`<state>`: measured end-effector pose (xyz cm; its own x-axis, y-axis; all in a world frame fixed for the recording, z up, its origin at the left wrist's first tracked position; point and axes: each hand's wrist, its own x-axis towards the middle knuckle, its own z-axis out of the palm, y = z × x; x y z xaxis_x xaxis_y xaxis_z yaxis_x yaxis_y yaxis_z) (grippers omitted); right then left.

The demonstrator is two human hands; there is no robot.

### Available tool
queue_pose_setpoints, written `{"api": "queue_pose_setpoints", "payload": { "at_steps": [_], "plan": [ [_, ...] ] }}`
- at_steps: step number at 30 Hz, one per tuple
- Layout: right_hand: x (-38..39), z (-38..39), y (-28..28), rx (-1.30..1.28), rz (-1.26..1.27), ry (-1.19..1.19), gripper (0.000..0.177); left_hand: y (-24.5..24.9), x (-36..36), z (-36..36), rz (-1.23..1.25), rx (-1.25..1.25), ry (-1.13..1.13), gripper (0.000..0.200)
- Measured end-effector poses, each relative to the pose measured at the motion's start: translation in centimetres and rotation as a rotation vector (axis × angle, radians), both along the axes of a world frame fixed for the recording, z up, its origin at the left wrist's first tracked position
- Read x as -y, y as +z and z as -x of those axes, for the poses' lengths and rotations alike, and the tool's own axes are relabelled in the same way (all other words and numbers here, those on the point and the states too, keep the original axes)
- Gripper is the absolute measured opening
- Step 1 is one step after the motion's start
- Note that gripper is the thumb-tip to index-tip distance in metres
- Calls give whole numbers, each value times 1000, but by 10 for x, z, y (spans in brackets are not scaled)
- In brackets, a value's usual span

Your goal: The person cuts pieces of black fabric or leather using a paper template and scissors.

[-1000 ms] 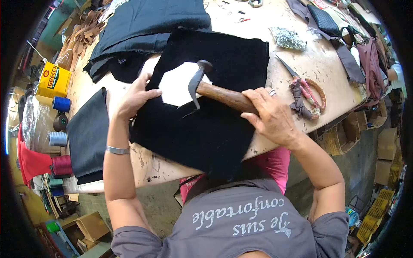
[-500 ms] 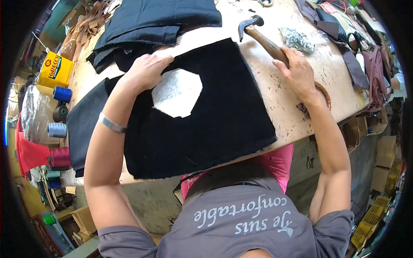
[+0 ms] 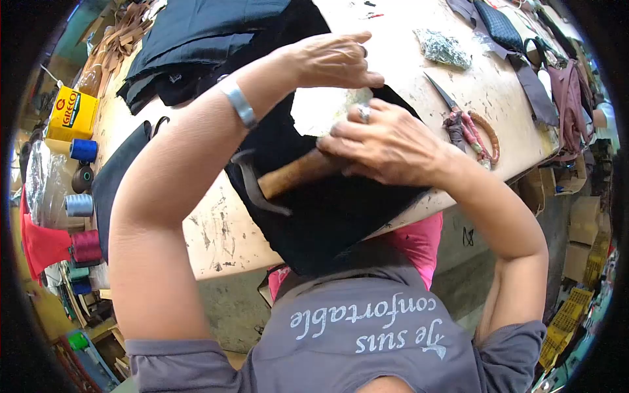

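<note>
My right hand (image 3: 390, 143) has its fingers curled round the wooden handle of a hammer (image 3: 298, 173), whose curved metal head points left over the black cloth (image 3: 314, 229). Its fingertips reach the edge of a white many-sided piece (image 3: 321, 112) lying on that cloth. Just above the white piece is my left hand (image 3: 334, 62), fingers bent together near the cloth's upper edge; what they pinch, if anything, is hidden. The cloth sits askew, one corner at the table's front edge.
Folded dark fabric (image 3: 196, 46) lies at the back left. Scissors (image 3: 468, 128) with wrapped handles and a clear bag (image 3: 442, 49) are on the right of the table (image 3: 219, 229). Thread spools (image 3: 83, 150) and a yellow box (image 3: 72, 112) line the left edge.
The hammer has come from the back right to the middle, its head now pointing left. The black cloth has turned, and my left hand has moved up and right. The scissors are now uncovered.
</note>
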<state>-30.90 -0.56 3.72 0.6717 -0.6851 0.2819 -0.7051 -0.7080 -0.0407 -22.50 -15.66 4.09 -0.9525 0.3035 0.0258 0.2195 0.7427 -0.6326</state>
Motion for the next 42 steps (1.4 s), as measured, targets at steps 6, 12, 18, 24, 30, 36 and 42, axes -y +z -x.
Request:
{"api": "queue_pose_setpoints", "payload": {
  "at_steps": [6,12,18,24,30,36,42],
  "plan": [
    [26,6,-33,114,-7,-53,41,-9,1,-2,18,-202,149,24],
    [23,17,-31,107,-79,-86,44,0,-93,-95,-510,-291,268,25],
    [6,2,-32,155,-84,-227,43,-30,-162,-148,-856,-215,521,31],
    [-28,-29,-23,150,-162,-371,38,-4,-147,-181,-1193,-169,565,24],
    [-2,-4,-20,103,-95,-395,35,-19,-156,-193,-1082,-584,930,37],
    [0,4,-30,114,-77,-373,38,-34,-156,-191,-822,-230,1196,59],
    [-3,1,-33,61,-53,-557,45,-31,-103,-197,-681,-72,1025,61]
  ]
}}
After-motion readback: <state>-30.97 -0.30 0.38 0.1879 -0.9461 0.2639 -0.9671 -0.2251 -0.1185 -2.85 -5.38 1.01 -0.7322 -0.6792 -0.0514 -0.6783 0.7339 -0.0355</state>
